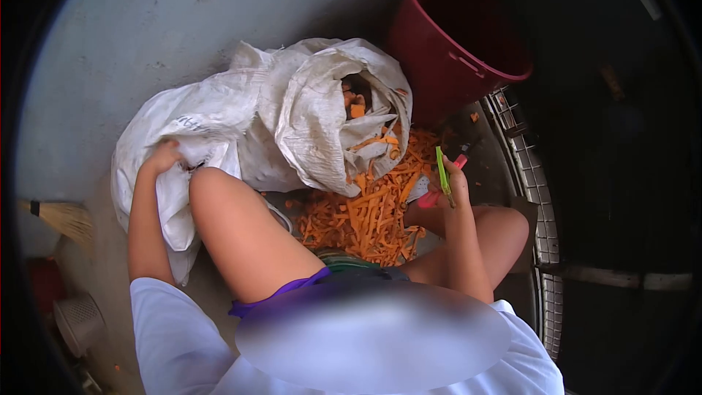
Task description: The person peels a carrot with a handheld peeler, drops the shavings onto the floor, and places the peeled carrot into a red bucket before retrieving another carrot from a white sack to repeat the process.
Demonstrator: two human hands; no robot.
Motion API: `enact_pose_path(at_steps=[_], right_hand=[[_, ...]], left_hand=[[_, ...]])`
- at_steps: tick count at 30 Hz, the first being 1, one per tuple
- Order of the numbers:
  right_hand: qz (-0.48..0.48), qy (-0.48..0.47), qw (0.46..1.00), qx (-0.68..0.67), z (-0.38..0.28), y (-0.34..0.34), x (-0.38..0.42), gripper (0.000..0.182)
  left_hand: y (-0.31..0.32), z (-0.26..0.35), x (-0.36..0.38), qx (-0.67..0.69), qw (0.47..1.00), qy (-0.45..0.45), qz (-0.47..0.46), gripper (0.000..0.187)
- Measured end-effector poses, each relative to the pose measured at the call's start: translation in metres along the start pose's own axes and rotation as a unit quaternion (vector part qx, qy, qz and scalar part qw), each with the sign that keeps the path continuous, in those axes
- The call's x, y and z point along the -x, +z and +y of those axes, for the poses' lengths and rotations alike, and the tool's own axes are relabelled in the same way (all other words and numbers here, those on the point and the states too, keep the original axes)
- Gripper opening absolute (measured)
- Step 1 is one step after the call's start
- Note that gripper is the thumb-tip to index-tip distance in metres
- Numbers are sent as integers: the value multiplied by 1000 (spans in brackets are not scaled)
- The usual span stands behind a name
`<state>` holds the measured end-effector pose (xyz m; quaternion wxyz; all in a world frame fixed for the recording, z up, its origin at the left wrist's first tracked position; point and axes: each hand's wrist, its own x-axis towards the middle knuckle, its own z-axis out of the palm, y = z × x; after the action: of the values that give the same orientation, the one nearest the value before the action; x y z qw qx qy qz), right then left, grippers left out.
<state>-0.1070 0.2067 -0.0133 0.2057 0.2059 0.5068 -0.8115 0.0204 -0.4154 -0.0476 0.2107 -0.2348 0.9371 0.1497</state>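
Note:
My right hand [456, 184] is closed around a slim bright green peeler [443, 175], held upright above my right leg. My left hand [166, 156] is at the mouth of a white woven sack [186, 113] on the left; its fingers are partly hidden there. A second white sack [311, 128] lies in the middle, its rolled mouth facing right. Inside it are chunky orange-brown vegetable pieces [357, 111]. A heap of orange peelings [373, 219] covers the floor between my legs.
A deep red tub [431, 51] stands behind the sacks at the right. Beside it runs a white wire grille [525, 150]. On the left are a straw broom [66, 219] and a perforated basket [79, 322]. A pale wall [175, 29] rises behind.

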Motion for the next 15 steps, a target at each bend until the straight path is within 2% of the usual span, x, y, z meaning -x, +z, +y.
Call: enact_pose_path(at_steps=[2,4,6,7,10,11,14,15], right_hand=[[-1,43,999,15,8,9,-5,21],[-8,72,997,30,15,6,-16,22],[-7,82,996,41,21,4,-24,22],[-10,86,995,45,23,4,-26,22],[-8,101,993,57,28,5,-34,21],[-2,106,992,61,29,8,-35,21],[8,110,991,72,35,23,-36,20],[4,111,991,77,36,24,-37,20]], left_hand=[[12,-40,-19,-34,983,-12,181,57],[5,-63,-29,-14,974,-98,206,71],[-1,-78,-33,-27,961,-108,255,70],[-9,-68,-26,-56,955,-165,242,67],[-16,-53,-13,-73,959,-235,142,62],[-18,-34,0,-64,957,-247,137,55],[5,-1,15,-228,928,-231,185,46],[32,-25,-6,-253,938,-135,197,43]])
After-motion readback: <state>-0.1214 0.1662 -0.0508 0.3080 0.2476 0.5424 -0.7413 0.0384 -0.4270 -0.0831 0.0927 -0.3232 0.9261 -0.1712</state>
